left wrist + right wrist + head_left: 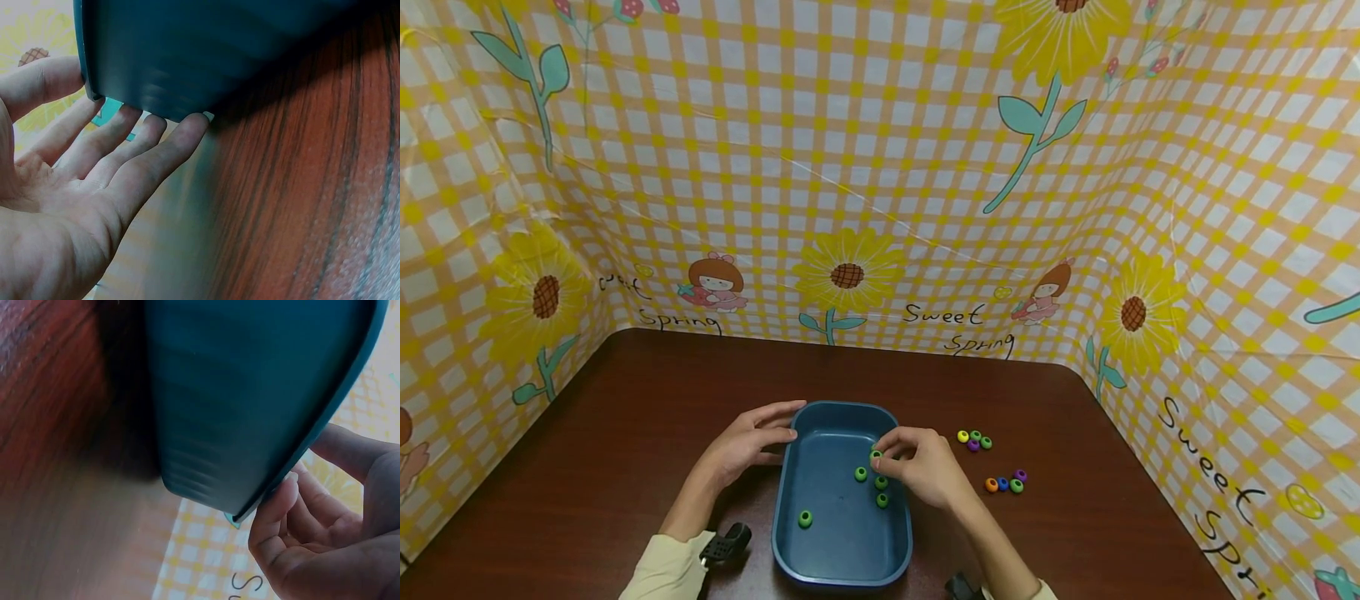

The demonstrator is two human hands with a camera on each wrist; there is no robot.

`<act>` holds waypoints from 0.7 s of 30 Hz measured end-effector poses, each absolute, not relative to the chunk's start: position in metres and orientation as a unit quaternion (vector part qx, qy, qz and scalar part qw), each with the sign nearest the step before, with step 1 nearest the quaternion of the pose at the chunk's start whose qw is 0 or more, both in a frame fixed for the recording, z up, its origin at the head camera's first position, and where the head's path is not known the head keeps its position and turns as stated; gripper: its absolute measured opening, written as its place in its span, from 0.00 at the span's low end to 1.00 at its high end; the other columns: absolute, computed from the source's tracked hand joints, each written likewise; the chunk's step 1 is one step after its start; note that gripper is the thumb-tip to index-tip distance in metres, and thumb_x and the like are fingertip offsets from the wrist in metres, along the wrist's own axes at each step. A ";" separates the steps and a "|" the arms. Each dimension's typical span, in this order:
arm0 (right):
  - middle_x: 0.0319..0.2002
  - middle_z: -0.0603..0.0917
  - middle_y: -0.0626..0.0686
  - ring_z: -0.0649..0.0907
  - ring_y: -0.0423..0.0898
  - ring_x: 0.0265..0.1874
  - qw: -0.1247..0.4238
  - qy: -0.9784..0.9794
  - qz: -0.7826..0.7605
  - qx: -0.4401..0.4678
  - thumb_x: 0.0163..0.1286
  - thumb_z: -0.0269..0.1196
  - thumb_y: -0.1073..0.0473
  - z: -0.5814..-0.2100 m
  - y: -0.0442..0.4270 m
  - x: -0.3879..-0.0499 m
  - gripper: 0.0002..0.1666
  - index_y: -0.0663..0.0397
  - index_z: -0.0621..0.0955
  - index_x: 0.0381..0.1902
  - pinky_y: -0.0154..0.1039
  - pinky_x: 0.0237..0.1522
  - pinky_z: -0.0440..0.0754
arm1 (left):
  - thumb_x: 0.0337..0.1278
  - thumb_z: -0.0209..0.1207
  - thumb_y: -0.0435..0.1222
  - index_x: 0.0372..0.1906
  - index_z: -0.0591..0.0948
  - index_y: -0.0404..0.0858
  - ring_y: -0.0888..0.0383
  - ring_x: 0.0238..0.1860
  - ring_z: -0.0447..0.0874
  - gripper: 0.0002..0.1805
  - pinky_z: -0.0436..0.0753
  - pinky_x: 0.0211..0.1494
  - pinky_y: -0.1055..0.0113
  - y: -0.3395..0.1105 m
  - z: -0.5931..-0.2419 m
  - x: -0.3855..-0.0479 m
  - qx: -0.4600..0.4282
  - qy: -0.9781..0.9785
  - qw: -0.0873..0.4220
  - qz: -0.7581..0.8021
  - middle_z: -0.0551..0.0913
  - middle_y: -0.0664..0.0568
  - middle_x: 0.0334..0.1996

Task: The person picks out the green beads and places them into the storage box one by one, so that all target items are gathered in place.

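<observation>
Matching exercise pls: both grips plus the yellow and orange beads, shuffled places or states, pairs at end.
1. Left grip
2. Right grip
3. Yellow bead
4. Orange bead

A. In the nearer bead group
B. Pinches a green bead
C. At the tray's left side
D. In the farther bead group

Pairs: 1-C, 2-B, 3-D, 4-A

The tray (pixel 831 475) is dark blue and the pony beads (pixel 805 518) within it bright green, while the loose beads (pixel 1003 483) on the wood-grained, dark reddish-brown tabletop (pixel 662 392) mix yellow, green, purple, orange and blue. Yellow-and-peach checks on white cover the cloth (pixel 880 142), with yellow, brown-centred sunflowers (pixel 847 276) and teal leaves (pixel 1019 115).
</observation>
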State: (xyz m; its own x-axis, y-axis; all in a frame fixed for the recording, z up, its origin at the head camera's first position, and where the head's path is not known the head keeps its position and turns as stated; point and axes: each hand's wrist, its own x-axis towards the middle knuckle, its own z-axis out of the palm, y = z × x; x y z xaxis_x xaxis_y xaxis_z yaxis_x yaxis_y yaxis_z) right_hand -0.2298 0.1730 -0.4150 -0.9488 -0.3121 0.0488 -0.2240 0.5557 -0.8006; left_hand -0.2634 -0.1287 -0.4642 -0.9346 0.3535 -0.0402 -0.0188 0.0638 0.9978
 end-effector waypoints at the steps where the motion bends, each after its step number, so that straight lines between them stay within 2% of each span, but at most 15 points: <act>1: 0.31 0.88 0.48 0.83 0.43 0.29 0.052 0.881 -0.444 -0.155 0.64 0.72 0.55 -0.415 0.173 -0.230 0.10 0.53 0.88 0.41 0.37 0.32 0.81 | 0.72 0.57 0.35 0.76 0.67 0.39 0.38 0.66 0.78 0.30 0.84 0.57 0.45 -0.129 -0.464 -0.264 0.117 0.717 0.138 0.674 0.71 0.37 0.72; 10: 0.30 0.87 0.48 0.82 0.43 0.28 0.056 0.883 -0.437 -0.159 0.65 0.72 0.55 -0.414 0.170 -0.228 0.09 0.53 0.88 0.40 0.36 0.30 0.80 | 0.72 0.57 0.34 0.75 0.68 0.41 0.38 0.66 0.77 0.29 0.84 0.58 0.45 -0.128 -0.465 -0.264 0.108 0.716 0.140 0.675 0.72 0.39 0.72; 16: 0.29 0.88 0.47 0.79 0.42 0.24 0.047 0.891 -0.420 -0.164 0.65 0.71 0.54 -0.417 0.167 -0.227 0.08 0.52 0.88 0.39 0.35 0.26 0.77 | 0.72 0.57 0.33 0.75 0.70 0.44 0.39 0.66 0.77 0.29 0.84 0.57 0.45 -0.126 -0.464 -0.263 0.102 0.714 0.140 0.678 0.72 0.40 0.72; 21: 0.29 0.88 0.46 0.77 0.41 0.20 0.036 0.897 -0.408 -0.169 0.65 0.71 0.54 -0.419 0.166 -0.226 0.07 0.50 0.88 0.38 0.34 0.23 0.76 | 0.73 0.56 0.34 0.75 0.70 0.44 0.38 0.67 0.76 0.28 0.83 0.58 0.43 -0.127 -0.465 -0.263 0.115 0.716 0.140 0.674 0.68 0.40 0.75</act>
